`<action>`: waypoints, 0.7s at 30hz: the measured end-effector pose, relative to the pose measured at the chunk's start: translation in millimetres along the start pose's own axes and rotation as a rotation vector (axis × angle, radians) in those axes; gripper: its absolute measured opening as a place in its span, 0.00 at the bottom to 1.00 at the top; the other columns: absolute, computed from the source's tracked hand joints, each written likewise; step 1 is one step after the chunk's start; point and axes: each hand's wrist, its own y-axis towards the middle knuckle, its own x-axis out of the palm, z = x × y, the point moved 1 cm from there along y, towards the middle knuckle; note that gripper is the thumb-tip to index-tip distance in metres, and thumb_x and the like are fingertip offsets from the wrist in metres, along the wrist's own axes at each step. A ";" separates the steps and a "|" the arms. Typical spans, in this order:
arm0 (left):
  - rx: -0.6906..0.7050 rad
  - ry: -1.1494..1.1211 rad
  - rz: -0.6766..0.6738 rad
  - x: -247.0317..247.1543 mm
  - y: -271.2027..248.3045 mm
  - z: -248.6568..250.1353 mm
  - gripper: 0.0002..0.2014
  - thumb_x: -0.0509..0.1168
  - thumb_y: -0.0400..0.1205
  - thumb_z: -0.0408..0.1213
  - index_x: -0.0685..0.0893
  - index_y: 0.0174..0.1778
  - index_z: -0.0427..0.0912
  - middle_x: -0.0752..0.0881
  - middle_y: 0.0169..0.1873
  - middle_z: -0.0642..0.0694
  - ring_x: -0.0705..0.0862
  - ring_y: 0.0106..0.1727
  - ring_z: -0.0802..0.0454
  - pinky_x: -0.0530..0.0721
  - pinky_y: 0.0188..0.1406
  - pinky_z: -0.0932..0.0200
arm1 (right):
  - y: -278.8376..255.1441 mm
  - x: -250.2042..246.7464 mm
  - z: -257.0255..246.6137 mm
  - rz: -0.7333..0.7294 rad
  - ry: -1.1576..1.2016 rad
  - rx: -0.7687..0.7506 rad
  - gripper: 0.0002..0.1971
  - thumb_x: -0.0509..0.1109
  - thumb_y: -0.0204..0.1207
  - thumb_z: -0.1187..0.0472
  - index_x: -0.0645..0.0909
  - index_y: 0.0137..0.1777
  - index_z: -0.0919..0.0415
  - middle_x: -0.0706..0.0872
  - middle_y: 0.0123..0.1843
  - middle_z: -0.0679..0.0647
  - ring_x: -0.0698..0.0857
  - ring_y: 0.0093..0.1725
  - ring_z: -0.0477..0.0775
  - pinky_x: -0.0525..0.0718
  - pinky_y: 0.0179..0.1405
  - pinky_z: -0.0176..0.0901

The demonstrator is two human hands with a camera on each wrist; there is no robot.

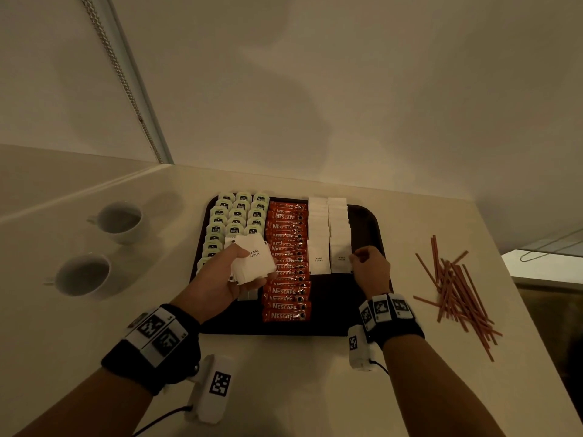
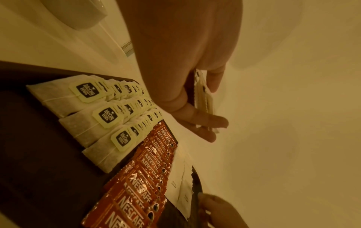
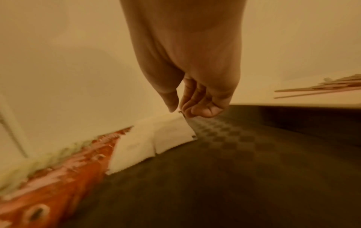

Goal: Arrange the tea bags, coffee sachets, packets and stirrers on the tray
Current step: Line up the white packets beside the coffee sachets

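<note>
A: Head cam: dark tray (image 1: 366, 222) on the counter w/ three rows of tea bags (image 1: 235, 220) at left, a column of coffee sachets (image 1: 285, 263) beside them, then two columns of white sugar packets (image 1: 328, 234). Stirrers (image 1: 454, 285) lie loose on the counter, right of the tray. Two cups (image 1: 104, 244) far left.

B: Hands?

A: Left hand (image 1: 220, 279) grips a stack of sugar packets (image 1: 252, 260) above the tea bags, thumb on top. Left wrist cam shows that stack edge-on btwn thumb and fingers (image 2: 207, 121); head cam can't.

B: Right hand?

A: Right hand (image 1: 370, 269) is at the right column's near packet. Right wrist cam shows fingertips (image 3: 205, 109) curled together at its right edge, but it's blurred. Pinching or just touching? Can't tell.
</note>
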 end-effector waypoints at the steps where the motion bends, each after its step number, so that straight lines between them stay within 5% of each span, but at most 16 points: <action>1: 0.006 0.010 0.002 1.9 0.1 0.2 0.10 0.53 0.84 0.31 0.78 0.56 0.44 0.86 0.49 0.34 0.90 0.35 0.38 0.87 0.26 0.58 | -3.0 -1.9 -10.1 -0.005 0.044 -0.028 0.09 0.68 0.79 0.61 0.81 0.55 0.65 0.86 0.53 0.59 0.83 0.51 0.53 0.76 0.49 0.38; 5: 0.053 0.124 0.025 10.6 3.7 0.2 0.07 0.56 0.85 0.30 0.78 0.52 0.43 0.86 0.45 0.36 0.90 0.31 0.44 0.85 0.22 0.62 | -33.0 -8.6 -71.8 -0.333 0.299 -0.201 0.08 0.64 0.82 0.57 0.80 0.55 0.59 0.85 0.50 0.50 0.82 0.45 0.39 0.83 0.48 0.36; 8: 0.088 0.235 0.032 14.2 8.0 -0.5 0.06 0.60 0.84 0.30 0.78 0.54 0.43 0.87 0.44 0.39 0.89 0.32 0.48 0.83 0.21 0.64 | -56.7 -8.4 -109.0 -0.630 0.513 -0.268 0.10 0.65 0.81 0.55 0.79 0.60 0.54 0.85 0.52 0.50 0.85 0.48 0.41 0.83 0.41 0.31; 11: 0.138 0.354 0.028 15.1 11.1 0.2 0.08 0.64 0.82 0.30 0.80 0.51 0.47 0.88 0.43 0.44 0.87 0.40 0.51 0.85 0.26 0.63 | -60.4 -3.4 -123.5 -0.631 0.494 -0.390 0.13 0.68 0.79 0.58 0.79 0.62 0.47 0.83 0.51 0.53 0.85 0.49 0.47 0.87 0.47 0.41; 15: 0.216 0.407 -0.019 12.0 13.1 1.2 0.15 0.69 0.76 0.23 0.82 0.53 0.45 0.88 0.49 0.42 0.89 0.45 0.52 0.89 0.39 0.59 | -58.6 0.2 -122.9 -0.479 0.593 -0.364 0.03 0.71 0.77 0.62 0.81 0.48 0.55 0.83 0.46 0.54 0.84 0.44 0.51 0.86 0.43 0.46; 21: 0.381 0.286 0.131 9.6 20.5 2.5 0.16 0.69 0.75 0.20 0.81 0.52 0.44 0.87 0.48 0.44 0.87 0.49 0.49 0.88 0.35 0.60 | -67.0 -2.8 -116.4 -0.651 0.667 -0.234 0.12 0.68 0.78 0.67 0.79 0.61 0.60 0.85 0.53 0.56 0.88 0.50 0.57 0.89 0.47 0.47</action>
